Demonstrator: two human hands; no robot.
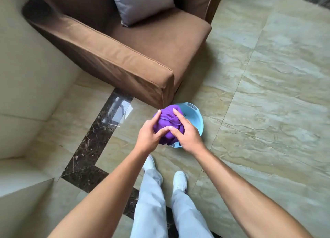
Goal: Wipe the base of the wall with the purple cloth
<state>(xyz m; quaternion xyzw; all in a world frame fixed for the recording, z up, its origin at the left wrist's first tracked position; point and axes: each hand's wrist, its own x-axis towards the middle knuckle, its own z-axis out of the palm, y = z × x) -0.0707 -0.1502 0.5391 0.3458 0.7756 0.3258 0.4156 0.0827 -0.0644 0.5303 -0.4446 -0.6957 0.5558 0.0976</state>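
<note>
The purple cloth [167,125] is bunched into a ball, held between both hands above a light blue basin [197,119] on the floor. My left hand [149,135] cups its left side, fingers wrapped round the top. My right hand [187,134] presses on its right side with fingers spread over it. The cream wall [26,73] runs down the left of the view, and its base [59,101] meets the marble floor there.
A brown armchair [125,55] with a grey cushion [142,3] stands just behind the basin, its front corner almost touching it. A dark marble border strip [92,139] runs along the floor near the wall. My legs and white shoes [179,180] are below the hands.
</note>
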